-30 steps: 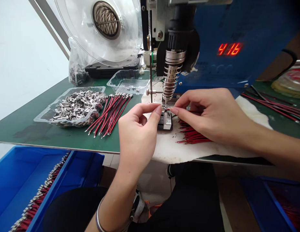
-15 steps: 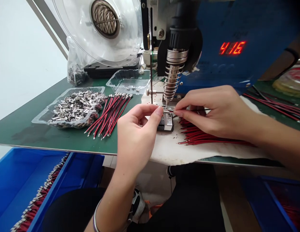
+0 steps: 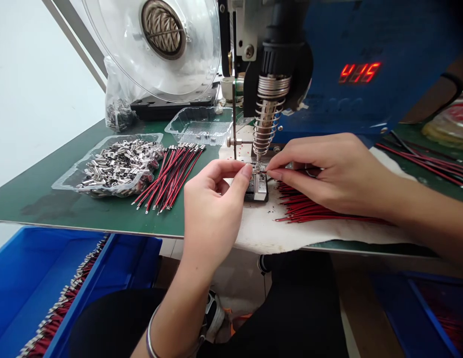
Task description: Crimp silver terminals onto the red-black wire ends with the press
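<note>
My left hand (image 3: pixel 216 204) is closed in a pinch at the left side of a small metal fixture (image 3: pixel 260 186). A small silvery connector shows at its fingertips, mostly hidden by the thumb. From the right, my right hand (image 3: pixel 324 169) pinches a thin dark wire, whose end points at the connector just below the soldering tip (image 3: pixel 258 155). A spring (image 3: pixel 267 127) surrounds the iron above that tip. Beneath my right hand lies a bundle of red and black wires (image 3: pixel 298 211) on a white cloth (image 3: pixel 268 238).
On the left stand a clear tray (image 3: pixel 65 184) of metal connectors and a pile of red-black wires with connectors (image 3: pixel 171 179). Behind are another clear tray (image 3: pixel 201 132) and a large reel (image 3: pixel 201 59). The blue machine (image 3: pixel 328 109) rises at back right. A blue bin (image 3: pixel 22 278) sits below.
Both hands stay almost in place at the fixture, the right fingertips slightly closer to the left ones. The red display went from 416 to 415. The view shifted a little.
</note>
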Tool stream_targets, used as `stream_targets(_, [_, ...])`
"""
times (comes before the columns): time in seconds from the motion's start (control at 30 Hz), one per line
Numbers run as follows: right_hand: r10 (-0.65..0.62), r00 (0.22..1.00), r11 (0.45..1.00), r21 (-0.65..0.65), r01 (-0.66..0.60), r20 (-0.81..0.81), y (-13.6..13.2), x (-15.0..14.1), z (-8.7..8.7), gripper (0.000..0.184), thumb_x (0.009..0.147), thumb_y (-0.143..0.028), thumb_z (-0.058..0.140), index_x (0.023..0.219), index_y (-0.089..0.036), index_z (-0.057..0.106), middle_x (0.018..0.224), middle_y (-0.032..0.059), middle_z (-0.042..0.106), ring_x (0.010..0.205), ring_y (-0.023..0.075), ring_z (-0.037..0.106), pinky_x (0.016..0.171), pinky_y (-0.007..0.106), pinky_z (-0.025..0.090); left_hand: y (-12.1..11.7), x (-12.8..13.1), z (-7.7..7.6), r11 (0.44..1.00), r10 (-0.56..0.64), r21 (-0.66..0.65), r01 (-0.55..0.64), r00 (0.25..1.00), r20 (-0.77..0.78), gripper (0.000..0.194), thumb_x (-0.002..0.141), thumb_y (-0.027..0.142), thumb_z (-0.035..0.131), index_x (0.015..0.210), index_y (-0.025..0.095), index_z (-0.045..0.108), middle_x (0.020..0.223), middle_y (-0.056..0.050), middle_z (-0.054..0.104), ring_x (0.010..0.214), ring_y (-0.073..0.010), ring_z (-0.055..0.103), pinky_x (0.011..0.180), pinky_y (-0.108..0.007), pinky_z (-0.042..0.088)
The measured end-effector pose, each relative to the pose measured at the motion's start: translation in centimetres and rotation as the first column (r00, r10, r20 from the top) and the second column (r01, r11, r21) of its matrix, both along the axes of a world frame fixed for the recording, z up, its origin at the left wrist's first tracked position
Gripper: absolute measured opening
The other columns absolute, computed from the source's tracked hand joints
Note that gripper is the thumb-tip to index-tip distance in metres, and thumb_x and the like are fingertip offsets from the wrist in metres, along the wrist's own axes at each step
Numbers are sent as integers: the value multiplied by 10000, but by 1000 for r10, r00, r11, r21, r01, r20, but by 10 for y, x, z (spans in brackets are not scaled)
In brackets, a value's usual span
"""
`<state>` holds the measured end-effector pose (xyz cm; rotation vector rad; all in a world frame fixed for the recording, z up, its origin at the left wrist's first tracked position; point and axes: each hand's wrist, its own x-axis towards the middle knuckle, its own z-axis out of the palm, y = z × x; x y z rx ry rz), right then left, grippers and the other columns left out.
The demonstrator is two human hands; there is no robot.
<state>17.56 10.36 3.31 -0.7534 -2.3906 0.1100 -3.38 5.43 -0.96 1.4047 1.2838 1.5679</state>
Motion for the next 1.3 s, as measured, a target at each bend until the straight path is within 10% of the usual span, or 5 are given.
stream_targets(1.3, [-16,1000,1000,-18,16,-6,-2,-2,2,210,1045,-235,627,926,-241,799,873,38,810,778,201,738,789,340,562,1,4,10,997,68,19,-69,996,53,312,1119,283,698,835,229,581,752,10,620,676,-125,578,667,-252,482])
